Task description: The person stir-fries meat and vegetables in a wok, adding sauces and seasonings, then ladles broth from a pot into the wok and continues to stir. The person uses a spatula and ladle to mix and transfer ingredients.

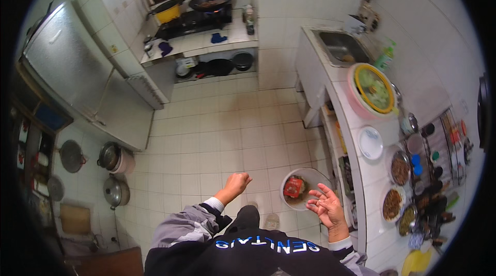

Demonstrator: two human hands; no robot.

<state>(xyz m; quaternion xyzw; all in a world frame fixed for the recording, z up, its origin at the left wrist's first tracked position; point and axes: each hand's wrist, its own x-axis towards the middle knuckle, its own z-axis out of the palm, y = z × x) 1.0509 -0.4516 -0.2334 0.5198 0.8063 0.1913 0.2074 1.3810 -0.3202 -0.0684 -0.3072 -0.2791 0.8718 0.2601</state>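
Note:
My left hand (236,185) is curled into a loose fist over the tiled floor, with nothing visible in it. Palm up and fingers apart, my right hand (327,206) is empty beside a round bin (307,208) holding food scraps and a red packet (293,187). At the far end, a wok (211,1) with food in it sits on a gas stove (190,24) over a lit flame. A yellow pot (167,14) with a dark lid stands left of it. Two dark cloths, one blue (218,38) and one purple (165,48), lie on the stove counter's front.
The right counter (347,121) carries a sink (343,47), a pink basin (358,101) with a yellow-rimmed strainer of greens (374,88), a white plate (370,142) and several food dishes. A refrigerator (73,55) stands left, with lidded pots (116,191) on the floor nearby.

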